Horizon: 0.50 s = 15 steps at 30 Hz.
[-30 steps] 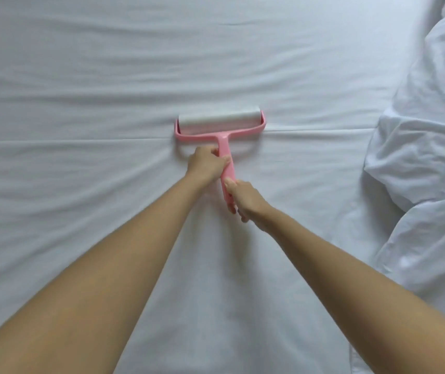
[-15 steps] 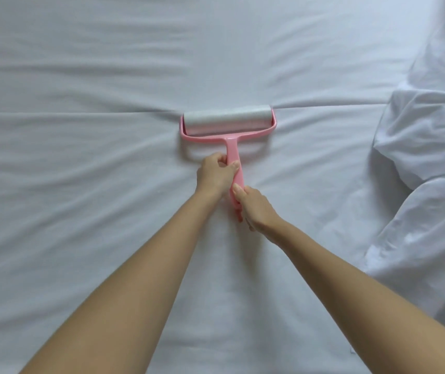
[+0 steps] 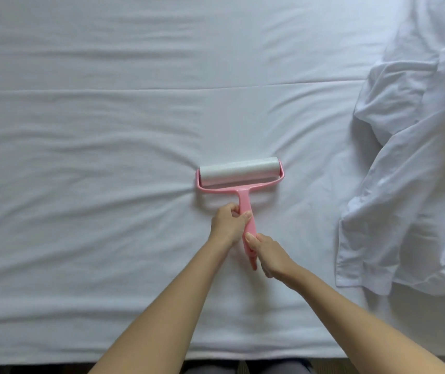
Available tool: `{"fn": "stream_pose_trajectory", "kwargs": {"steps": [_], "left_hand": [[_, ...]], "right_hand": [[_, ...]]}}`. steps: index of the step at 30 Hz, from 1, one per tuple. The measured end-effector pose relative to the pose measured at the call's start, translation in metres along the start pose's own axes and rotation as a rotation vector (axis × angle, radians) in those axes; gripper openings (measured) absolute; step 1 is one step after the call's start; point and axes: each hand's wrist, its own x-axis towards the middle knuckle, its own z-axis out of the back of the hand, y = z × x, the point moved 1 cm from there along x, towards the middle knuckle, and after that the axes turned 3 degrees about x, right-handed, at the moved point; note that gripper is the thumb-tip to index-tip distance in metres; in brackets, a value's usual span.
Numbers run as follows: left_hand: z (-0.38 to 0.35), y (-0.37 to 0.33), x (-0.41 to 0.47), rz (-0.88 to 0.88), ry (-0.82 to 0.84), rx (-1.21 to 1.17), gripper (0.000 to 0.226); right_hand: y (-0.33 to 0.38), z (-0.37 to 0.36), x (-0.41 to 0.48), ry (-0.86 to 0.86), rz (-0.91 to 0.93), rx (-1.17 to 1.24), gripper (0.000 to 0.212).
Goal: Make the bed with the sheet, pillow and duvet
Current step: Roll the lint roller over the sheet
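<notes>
White fabric sheet (image 3: 108, 252) lies spread over the bed, faintly rippled. Left hand (image 3: 228, 222) and right hand (image 3: 270, 252) curl their fingers round the handle of the pink plastic lint roller (image 3: 240, 171). Flat drum and straight, overlapping strokes should serve best. One sheet, one roller, one crumpled white duvet (image 3: 410, 184) at the right; no pillow is visible.

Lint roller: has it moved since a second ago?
Yes. The lint roller sat on the long crease across the sheet a second ago; now it lies clear of that crease, pulled back toward the person.
</notes>
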Motion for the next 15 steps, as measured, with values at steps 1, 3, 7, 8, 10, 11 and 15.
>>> {"fn": "stream_pose_trajectory", "kwargs": {"steps": [1,3,7,8,10,11,15], "left_hand": [[-0.002,0.005,-0.005,0.005,0.003,0.005,0.008],[-0.006,0.013,-0.015,0.005,0.012,0.021,0.011],[-0.016,0.025,-0.04,0.018,0.034,0.019,0.006],[-0.019,0.028,-0.048,0.025,0.037,0.013,0.007],[-0.025,0.034,-0.066,0.047,0.049,0.003,0.009],[-0.029,0.037,-0.076,0.048,0.048,0.013,0.013],[-0.039,0.041,-0.116,0.013,0.033,0.048,0.025]], "right_hand": [[-0.004,-0.003,-0.006,0.014,-0.013,0.021,0.042],[-0.012,-0.008,-0.014,0.048,-0.037,0.083,0.04],[-0.029,-0.02,-0.035,0.021,-0.015,0.16,0.041],[-0.034,-0.023,-0.042,-0.006,-0.01,0.171,0.041],[-0.043,-0.028,-0.06,-0.05,-0.012,0.23,0.038],[-0.049,-0.03,-0.07,-0.059,-0.024,0.283,0.033],[-0.062,-0.042,-0.105,0.017,-0.053,0.402,0.012]]}}
